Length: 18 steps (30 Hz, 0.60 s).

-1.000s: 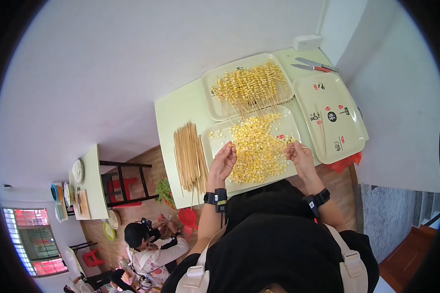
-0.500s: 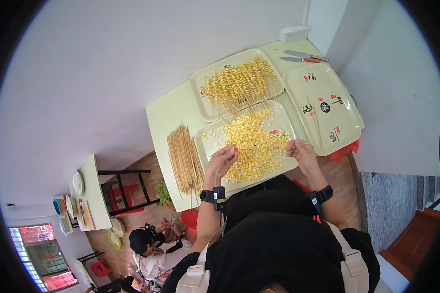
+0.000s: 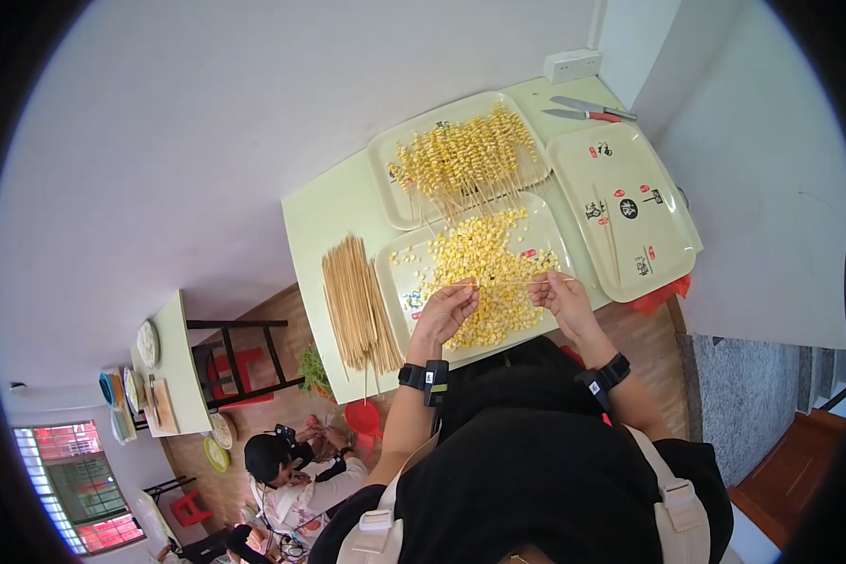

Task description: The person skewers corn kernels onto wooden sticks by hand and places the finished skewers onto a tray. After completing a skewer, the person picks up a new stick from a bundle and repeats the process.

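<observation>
Skewer [image 3: 509, 282], thin and pale, lies level just above a heap of loose yellow corn [image 3: 489, 268], held at both ends. Left hand [image 3: 448, 313] has its fingertips pinched together on the skewer's left end. Right hand [image 3: 558, 299] is closed on the right end, fingers curled. Each wrist wears a black band. The corn fills the near tray [image 3: 397, 273], a pale rectangular one at the table's front edge. Just left of that tray lies a bundle of bare sticks [image 3: 352, 303]. Behind it, the far tray [image 3: 385, 202] holds many finished corn skewers [image 3: 465, 155] laid side by side. The right tray [image 3: 630, 179] is printed with red and black marks and carries a few sticks. Two knives [image 3: 587, 111] lie at the table's [image 3: 324, 221] far corner, near a white socket [image 3: 573, 65]. On the floor below, well apart, another person [image 3: 291, 467] sits working.
</observation>
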Tool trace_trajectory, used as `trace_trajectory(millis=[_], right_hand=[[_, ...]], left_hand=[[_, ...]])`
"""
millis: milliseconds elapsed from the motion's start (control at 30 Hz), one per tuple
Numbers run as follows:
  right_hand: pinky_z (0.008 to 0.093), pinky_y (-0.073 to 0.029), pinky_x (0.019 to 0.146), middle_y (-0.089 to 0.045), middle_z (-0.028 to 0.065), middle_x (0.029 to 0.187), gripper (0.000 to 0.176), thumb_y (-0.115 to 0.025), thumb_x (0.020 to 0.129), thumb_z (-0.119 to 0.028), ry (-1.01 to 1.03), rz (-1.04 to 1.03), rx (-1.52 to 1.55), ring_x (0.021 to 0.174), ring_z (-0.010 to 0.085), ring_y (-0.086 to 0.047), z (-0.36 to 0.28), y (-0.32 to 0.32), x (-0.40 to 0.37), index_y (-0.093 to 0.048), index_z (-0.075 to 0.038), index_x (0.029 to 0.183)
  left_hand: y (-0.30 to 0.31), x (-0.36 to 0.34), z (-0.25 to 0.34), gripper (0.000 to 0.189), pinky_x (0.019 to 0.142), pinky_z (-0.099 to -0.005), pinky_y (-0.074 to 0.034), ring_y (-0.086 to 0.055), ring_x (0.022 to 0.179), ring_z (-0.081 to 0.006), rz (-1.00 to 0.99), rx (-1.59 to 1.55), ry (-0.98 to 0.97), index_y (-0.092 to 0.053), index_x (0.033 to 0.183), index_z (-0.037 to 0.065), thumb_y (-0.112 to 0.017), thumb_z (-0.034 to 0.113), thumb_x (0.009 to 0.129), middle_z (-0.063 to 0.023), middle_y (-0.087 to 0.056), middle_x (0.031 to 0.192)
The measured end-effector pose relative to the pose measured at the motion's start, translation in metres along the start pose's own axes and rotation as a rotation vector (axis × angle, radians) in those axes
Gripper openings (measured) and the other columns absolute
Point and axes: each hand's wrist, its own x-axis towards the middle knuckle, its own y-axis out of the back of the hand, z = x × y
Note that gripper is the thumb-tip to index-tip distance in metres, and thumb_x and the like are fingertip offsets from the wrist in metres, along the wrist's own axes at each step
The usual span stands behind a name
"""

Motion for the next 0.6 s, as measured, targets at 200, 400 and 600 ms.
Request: trace_trajectory(millis=[200,400,600], right_hand=[[0.0232,-0.044,0.056,-0.056,0.0070,0.068,0.027,-0.043,0.087,-0.025,0.041,0.187,0.032,0.058,0.0110,-0.051,-0.005,0.017,0.004,-0.053,0.000,0.083],[0.0214,-0.039,0.050,-0.047,0.0019,0.060,0.023,-0.045,0.086,-0.025,0.111,0.342,0.120,0.052,0.0091,-0.044,-0.012,0.046,-0.003,-0.049,-0.004,0.076],[0.0214,-0.039,0.049,-0.048,0.0022,0.060,0.023,-0.046,0.086,-0.025,0.127,0.369,0.102,0.051,0.0094,-0.045,-0.013,0.056,-0.018,-0.050,-0.005,0.077]], left_hand=[[0.027,0.009,-0.001,0.031,0.062,-0.0250,-0.043,-0.054,0.076,-0.0131,0.303,0.283,-0.155,-0.053,0.102,0.001,-0.060,0.014,0.075,-0.0052,-0.057,0.085],[0.046,0.027,-0.018,0.026,0.066,-0.0293,-0.043,-0.053,0.073,-0.0206,0.580,1.025,-0.458,-0.062,0.087,0.003,-0.063,0.015,0.064,-0.0107,-0.060,0.079],[0.020,0.052,-0.037,0.010,0.071,-0.0377,-0.041,-0.052,0.075,-0.0269,0.517,1.476,-0.691,-0.063,0.072,0.010,-0.062,0.014,0.064,-0.0117,-0.057,0.072]])
